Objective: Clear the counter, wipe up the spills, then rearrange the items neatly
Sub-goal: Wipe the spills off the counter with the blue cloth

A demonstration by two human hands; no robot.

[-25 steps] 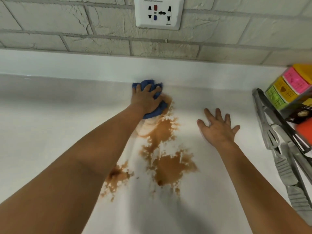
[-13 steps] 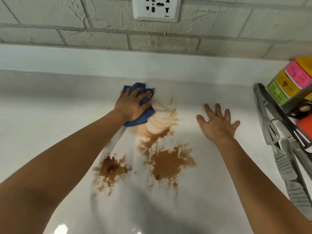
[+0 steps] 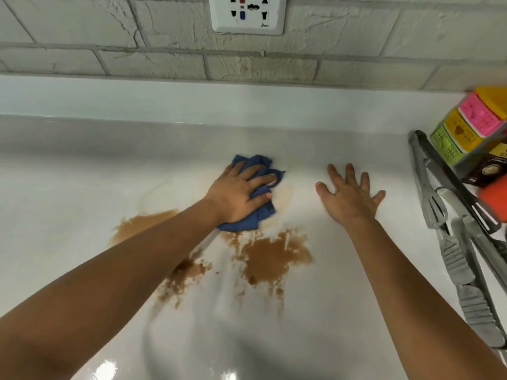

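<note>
Currently: blue cloth [image 3: 253, 198] bunched on counter [image 3: 68, 187] at spill's [image 3: 274, 259] far edge | left hand [image 3: 236, 197] presses it, fingers spread over it for scrubbing | right hand [image 3: 349, 197] flat, released, likely bracing | tongs [image 3: 450, 223] aside at right.
</note>
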